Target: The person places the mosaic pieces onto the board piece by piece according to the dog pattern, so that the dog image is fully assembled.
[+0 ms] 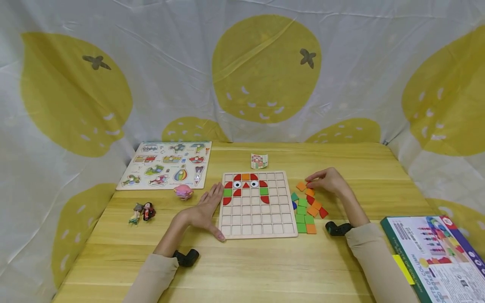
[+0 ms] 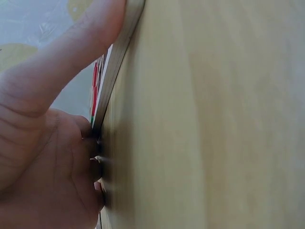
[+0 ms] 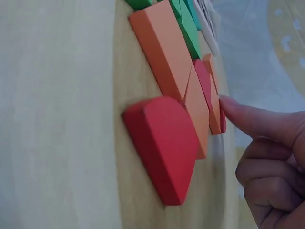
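My left hand lies at the left side of the wooden grid board, fingers spread, with its thumb by the near corner. In the left wrist view, the thumb rests along the board's edge. Red, green and orange pieces and two round eye pieces form a pattern in the upper grid. At the far end of the loose pieces, my right hand pinches a red piece with thumb and fingertips; its other fingers curl under. Nearby lie an orange square and a red quarter-round piece.
Green squares lie along the board's right side. A small pattern card is behind the board. To the left are a vehicle puzzle, a pink toy and two small figurines. A box stands at the right.
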`<control>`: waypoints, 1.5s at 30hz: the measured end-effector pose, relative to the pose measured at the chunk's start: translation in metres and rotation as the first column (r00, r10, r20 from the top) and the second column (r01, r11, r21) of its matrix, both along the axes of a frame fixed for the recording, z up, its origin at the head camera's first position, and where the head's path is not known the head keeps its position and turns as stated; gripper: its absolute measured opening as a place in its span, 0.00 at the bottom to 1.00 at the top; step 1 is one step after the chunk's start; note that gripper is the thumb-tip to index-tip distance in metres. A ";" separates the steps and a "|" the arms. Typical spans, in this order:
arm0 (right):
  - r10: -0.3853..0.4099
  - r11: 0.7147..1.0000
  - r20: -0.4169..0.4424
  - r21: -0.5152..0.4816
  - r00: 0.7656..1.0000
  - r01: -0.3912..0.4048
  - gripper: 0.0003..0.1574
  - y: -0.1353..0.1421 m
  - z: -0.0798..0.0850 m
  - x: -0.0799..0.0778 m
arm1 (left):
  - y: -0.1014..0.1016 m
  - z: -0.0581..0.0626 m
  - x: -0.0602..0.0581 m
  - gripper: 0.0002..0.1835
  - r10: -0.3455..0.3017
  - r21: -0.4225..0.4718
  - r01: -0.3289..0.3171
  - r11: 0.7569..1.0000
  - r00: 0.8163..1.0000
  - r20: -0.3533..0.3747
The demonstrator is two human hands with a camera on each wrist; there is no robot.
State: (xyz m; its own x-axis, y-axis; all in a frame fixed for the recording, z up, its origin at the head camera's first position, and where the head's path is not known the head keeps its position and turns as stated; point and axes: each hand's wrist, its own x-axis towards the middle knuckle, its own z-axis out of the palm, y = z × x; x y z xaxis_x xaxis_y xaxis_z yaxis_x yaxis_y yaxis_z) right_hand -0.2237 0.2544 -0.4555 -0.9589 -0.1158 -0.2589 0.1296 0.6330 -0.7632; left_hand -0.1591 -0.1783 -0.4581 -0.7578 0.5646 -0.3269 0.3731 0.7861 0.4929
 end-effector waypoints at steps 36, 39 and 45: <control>0.166 0.978 0.020 -0.133 0.986 -0.162 0.16 -0.109 0.019 0.002 | 0.001 0.003 0.001 0.83 0.003 0.006 -0.003 1.000 1.000 0.004; 0.178 0.975 0.032 -0.139 0.984 -0.172 0.14 -0.138 0.013 0.006 | 0.002 0.002 0.000 0.83 0.003 0.012 -0.003 1.000 1.000 0.008; 0.170 0.978 0.001 -0.120 0.985 -0.169 0.13 -0.161 0.003 0.009 | 0.001 0.002 0.000 0.83 0.006 -0.003 -0.006 1.000 1.000 0.011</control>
